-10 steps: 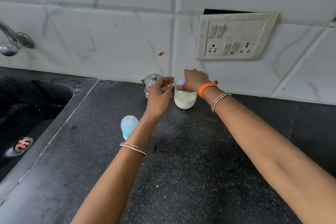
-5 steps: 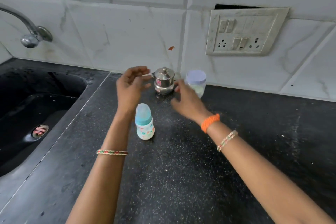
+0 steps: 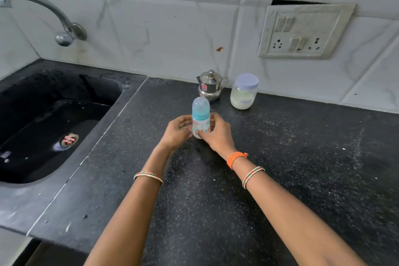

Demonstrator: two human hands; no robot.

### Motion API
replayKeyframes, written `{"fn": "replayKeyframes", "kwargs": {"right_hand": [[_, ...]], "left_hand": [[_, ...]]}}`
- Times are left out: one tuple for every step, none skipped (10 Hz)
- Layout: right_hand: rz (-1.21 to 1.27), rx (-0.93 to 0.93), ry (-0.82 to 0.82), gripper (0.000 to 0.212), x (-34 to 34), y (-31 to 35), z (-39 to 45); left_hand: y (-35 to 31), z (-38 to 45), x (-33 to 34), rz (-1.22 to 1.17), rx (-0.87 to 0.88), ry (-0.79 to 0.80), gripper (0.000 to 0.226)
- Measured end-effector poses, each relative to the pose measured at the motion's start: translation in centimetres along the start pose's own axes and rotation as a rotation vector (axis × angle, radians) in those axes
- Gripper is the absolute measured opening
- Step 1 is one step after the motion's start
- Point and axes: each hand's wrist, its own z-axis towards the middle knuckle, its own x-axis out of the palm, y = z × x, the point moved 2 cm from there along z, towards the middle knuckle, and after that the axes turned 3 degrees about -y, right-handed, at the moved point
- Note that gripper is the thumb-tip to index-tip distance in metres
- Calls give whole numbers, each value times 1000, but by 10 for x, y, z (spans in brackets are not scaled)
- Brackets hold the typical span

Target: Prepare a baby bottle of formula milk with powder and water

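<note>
A small baby bottle [image 3: 200, 117] with a teal collar and clear cap stands upright on the black speckled counter [image 3: 280, 168]. My left hand [image 3: 178, 130] cups its left side and my right hand [image 3: 217, 134] grips its lower body from the right. Behind it, near the wall, sits a small steel pot with a lid [image 3: 210, 85]. Right of the pot is a clear jar [image 3: 244, 94] with a pale lid and white powder inside.
A black sink [image 3: 54, 119] with a drain lies to the left, under a curved metal tap [image 3: 62, 30]. A switch and socket panel [image 3: 302, 31] is fixed on the white tiled wall at the right. The counter's front edge runs at lower left.
Both hands pulled back from the pot and the jar at the wall and closed around the baby bottle. The jar now stands alone with its lid on.
</note>
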Motion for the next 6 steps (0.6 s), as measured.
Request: {"fn": "replayKeyframes", "kwargs": {"right_hand": [[-7, 55, -133, 46, -15, -2, 23], [-34, 136, -167, 46, -19, -10, 39], [-46, 175, -162, 48, -14, -20, 40], [-35, 213, -163, 52, -6, -29, 43], [-60, 212, -166, 67, -3, -28, 35], [-163, 90, -291, 89, 1, -27, 19]], "left_hand": [[-3, 22, 16, 123, 82, 27, 48], [14, 37, 23, 200, 46, 38, 49], [27, 35, 22, 213, 45, -9, 50], [31, 30, 24, 253, 91, 15, 57], [28, 25, 26, 364, 144, 56, 55], [24, 23, 22, 573, 298, 90, 67]]}}
